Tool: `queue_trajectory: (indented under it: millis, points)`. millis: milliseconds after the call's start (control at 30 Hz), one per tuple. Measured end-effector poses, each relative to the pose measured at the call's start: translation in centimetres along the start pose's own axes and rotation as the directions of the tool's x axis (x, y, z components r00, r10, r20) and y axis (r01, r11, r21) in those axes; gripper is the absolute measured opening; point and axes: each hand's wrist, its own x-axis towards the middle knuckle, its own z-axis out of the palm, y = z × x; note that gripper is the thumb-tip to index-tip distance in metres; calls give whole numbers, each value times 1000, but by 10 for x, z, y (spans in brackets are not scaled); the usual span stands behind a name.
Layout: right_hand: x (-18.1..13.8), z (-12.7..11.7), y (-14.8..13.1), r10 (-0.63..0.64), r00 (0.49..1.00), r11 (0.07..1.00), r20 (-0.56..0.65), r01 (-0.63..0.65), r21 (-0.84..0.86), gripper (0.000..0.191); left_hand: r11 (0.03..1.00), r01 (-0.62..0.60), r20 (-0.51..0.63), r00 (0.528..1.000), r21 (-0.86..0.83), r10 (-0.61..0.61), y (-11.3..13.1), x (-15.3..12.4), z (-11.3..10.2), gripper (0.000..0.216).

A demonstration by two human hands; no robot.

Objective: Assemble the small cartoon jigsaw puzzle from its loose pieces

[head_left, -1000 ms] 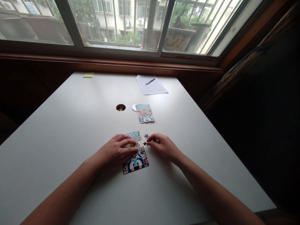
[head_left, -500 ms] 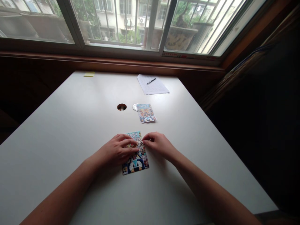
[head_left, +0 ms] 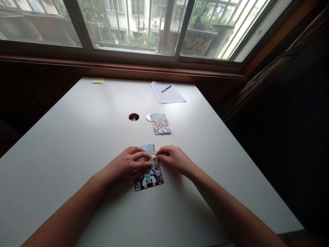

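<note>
A small colourful jigsaw puzzle (head_left: 149,180), with a blue cartoon face at its near end, lies on the white table. My left hand (head_left: 130,162) rests across its left and middle part, fingers stretched out and lying on the pieces. At the puzzle's upper right edge, my right hand (head_left: 172,157) has thumb and forefinger pinched together on a small puzzle piece (head_left: 155,157). A light gap shows in the puzzle beside these fingertips. Part of the picture is hidden under my left hand.
Beyond the puzzle lies a printed picture sheet (head_left: 161,124) with a matching design, partly over a silver disc (head_left: 148,117). A round hole (head_left: 134,117) opens in the table (head_left: 77,137). Farther back are papers (head_left: 171,96) with a pen (head_left: 166,89) and yellow sticky notes (head_left: 98,81).
Both hands keep nearly the same place and pose. Around my right fingertips the small pieces look slightly shifted; the rest of the table is unchanged.
</note>
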Motion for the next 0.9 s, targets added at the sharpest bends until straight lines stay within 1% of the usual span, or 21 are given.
queue_trajectory:
  millis: [133,333,467,700,900]
  points:
    - [-1,0,2,-13,1000,1000,-10,13,-8,16,1000,0,2,1000,-4,0,1,0,-1,41]
    - [0,-4,6,18,999,998,-48,-14,68,14,1000,10,13,1000,-18,-10,0,0,-1,40]
    - [8,-6,6,50,999,994,-21,-48,96,10,999,6,16,1000,-34,-5,-1,0,0,42]
    - [22,-7,5,64,998,997,21,-65,35,8,998,4,-9,1000,-66,-5,-3,-1,2,40]
    - [27,-8,7,82,995,992,63,-88,91,10,998,23,-17,1000,-66,-24,-2,0,1,37]
